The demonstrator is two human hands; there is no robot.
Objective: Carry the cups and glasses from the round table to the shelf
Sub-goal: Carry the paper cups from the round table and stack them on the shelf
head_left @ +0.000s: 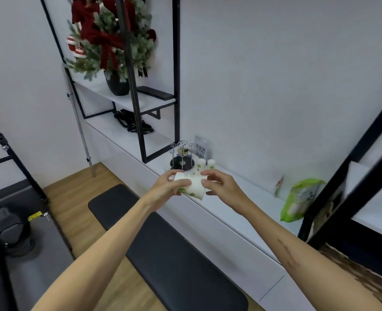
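Observation:
A white paper cup with green leaf print [194,188] lies tilted on its side between both hands, above the front edge of the long white shelf [248,198]. My left hand [169,187] grips its left end, thumb on top. My right hand [219,187] pinches its right upper side with thumb and fingers. Behind the hands, two more white leaf-print cups [206,164] stand upside down on the shelf, next to a wire cup rack [182,158] on a round black base.
A QR-code sign [200,149] leans on the wall behind the rack. A green packet [299,198] sits further right on the shelf. Black metal frames rise left and right; a potted Christmas arrangement [111,41] is above. A black padded bench [163,250] lies below my arms.

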